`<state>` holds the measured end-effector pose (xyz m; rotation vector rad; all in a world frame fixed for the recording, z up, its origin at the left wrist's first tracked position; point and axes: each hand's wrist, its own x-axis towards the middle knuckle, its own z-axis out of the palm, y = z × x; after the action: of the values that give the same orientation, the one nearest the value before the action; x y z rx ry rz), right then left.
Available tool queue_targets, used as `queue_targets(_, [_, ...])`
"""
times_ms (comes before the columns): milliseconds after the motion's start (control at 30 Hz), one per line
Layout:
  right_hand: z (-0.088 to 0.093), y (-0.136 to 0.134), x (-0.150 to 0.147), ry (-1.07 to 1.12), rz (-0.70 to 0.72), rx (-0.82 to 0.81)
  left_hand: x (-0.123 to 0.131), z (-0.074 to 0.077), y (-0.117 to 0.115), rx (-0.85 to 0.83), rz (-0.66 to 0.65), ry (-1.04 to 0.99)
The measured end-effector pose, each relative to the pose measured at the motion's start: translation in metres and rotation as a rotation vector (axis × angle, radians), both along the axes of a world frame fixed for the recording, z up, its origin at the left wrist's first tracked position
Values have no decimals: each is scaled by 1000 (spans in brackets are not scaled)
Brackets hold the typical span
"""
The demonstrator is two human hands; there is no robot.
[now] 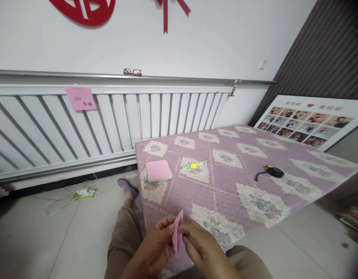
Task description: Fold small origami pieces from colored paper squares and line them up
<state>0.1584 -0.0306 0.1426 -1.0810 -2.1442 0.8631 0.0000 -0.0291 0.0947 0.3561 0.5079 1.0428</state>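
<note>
A folded piece of pink paper is between my two hands, low in the head view over the near edge of the patterned surface. My left hand pinches its left side between thumb and fingers. On the other side my right hand has its fingertips at the paper's fold, partly hidden by the sheet and slightly blurred. Beyond my left hand lies a stack of square pink paper. Small folded paper pieces, green and yellow, sit in a row to the right of the stack.
The purple floral cloth covers the surface before me. A black cable lies at its right. Behind stands a white radiator with a pink note; glasses rest on the pipe. A power strip with wires is on the floor.
</note>
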Motion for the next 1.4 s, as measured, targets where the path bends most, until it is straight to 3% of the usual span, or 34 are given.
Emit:
queue_targets(233, [8, 14, 7, -150, 85, 3, 10, -7, -2, -21, -61, 84])
queue_targets(400, [9, 16, 13, -188, 78, 1, 1, -19, 3, 105, -34, 442])
queue_targets(533, [11, 15, 17, -175, 68, -22, -18, -1, 6, 399, 31, 777])
queue_targets(633, [14, 13, 19, -157, 86, -22, -25, 25, 6, 694, -49, 865])
queue_targets(767, [19, 10, 22, -126, 105, -68, -27, 53, 10, 877, -226, 899])
queue_targets(933, [25, 5, 25, -63, 125, -194, -29, 68, 19, 983, -322, 891])
queue_targets(1167, [42, 4, 29, -28, 112, -292, -25, 75, 21, 1041, -417, 907])
queue_targets(1400, [34, 9, 37, 31, 113, -424, -27, 66, 24, 962, -406, 775])
